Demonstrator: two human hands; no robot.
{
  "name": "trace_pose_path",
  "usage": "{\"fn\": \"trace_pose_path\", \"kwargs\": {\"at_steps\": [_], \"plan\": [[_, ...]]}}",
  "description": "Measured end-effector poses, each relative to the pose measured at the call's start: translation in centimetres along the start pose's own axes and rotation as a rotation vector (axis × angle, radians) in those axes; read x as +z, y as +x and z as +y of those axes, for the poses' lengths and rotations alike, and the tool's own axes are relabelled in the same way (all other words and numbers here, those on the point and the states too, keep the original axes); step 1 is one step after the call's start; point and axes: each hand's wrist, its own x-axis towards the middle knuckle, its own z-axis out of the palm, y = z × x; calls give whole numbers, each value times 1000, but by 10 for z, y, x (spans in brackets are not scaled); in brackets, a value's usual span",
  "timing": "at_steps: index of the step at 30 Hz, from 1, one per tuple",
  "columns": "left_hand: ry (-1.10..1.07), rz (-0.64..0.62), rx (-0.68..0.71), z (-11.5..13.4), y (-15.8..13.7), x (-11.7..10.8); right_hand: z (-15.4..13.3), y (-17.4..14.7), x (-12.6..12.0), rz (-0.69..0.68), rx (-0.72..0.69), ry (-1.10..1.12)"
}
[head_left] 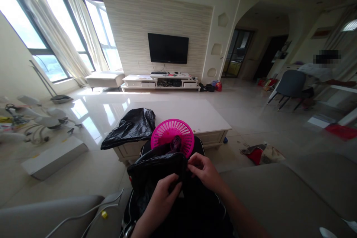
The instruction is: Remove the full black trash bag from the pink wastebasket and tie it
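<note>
A black plastic bag point(153, 165) lies across my lap. My left hand point(164, 195) pinches its near right edge between thumb and fingers. Close beside it, my right hand point(203, 171) has thumb and fingertips closed on the bag's right corner. Behind the bag a pink slotted plastic basket point(157, 134) rests tilted against my knees, its open side toward me. A dark purplish bunched piece point(176, 143) sits inside the basket, partly covered by the bag. Another black plastic bag point(134, 126) is spread over the left end of the coffee table.
The white coffee table point(200, 117) stands just past my knees. A grey sofa point(273, 193) is on both sides of me, with a white cable point(83, 214) at left. A long white box point(55, 158) lies on the floor. At far right a person point(318, 70) sits near a chair point(290, 83).
</note>
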Motion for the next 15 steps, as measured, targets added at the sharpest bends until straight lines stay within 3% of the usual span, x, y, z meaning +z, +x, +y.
{"fn": "trace_pose_path", "kwargs": {"at_steps": [7,9,12,15], "plan": [[-134,-114,92,9,-3,0,2,-5,2,-66,5,-192],[-110,-88,103,9,-4,1,2,-6,5,-84,25,-186],[-86,-17,44,7,-4,1,3,-6,9,-61,32,-204],[-217,-6,-40,10,1,-2,3,-8,12,-67,9,-257]]}}
